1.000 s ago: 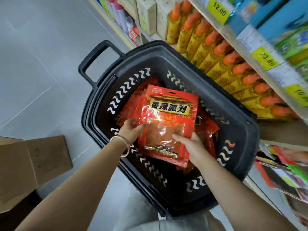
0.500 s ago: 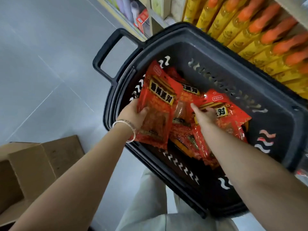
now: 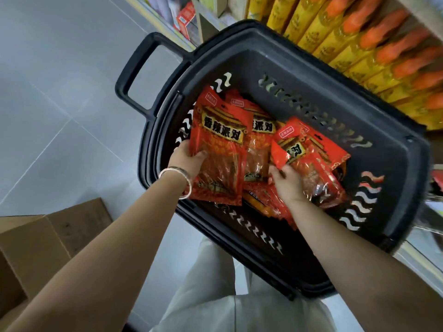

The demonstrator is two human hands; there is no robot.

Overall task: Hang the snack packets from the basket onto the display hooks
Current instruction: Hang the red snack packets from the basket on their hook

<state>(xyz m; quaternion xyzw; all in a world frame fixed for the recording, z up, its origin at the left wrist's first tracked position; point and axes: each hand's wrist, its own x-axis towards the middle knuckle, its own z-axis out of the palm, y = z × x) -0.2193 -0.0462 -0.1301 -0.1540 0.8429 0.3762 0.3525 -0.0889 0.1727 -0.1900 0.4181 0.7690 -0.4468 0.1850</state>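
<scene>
A black plastic basket (image 3: pixel 395 164) stands on the floor beside the shelf, holding several red snack packets. My left hand (image 3: pixel 185 161), with a silver bracelet at the wrist, grips one red packet (image 3: pixel 220 149) by its left edge and holds it upright inside the basket. My right hand (image 3: pixel 286 182) grips the lower part of a second red packet (image 3: pixel 309 149) to the right. More packets (image 3: pixel 259 142) lie between and beneath them. No display hooks are in view.
Yellow bottles with orange caps (image 3: pixel 359 41) fill the shelf at upper right. An open cardboard box (image 3: pixel 40 238) sits on the grey tiled floor at lower left. The basket's handle (image 3: pixel 134 75) points to the upper left. My legs are below the basket.
My right hand has taken hold of a second packet and lifted it a little. My left hand keeps its packet, now more upright. The view has tilted closer to the basket.
</scene>
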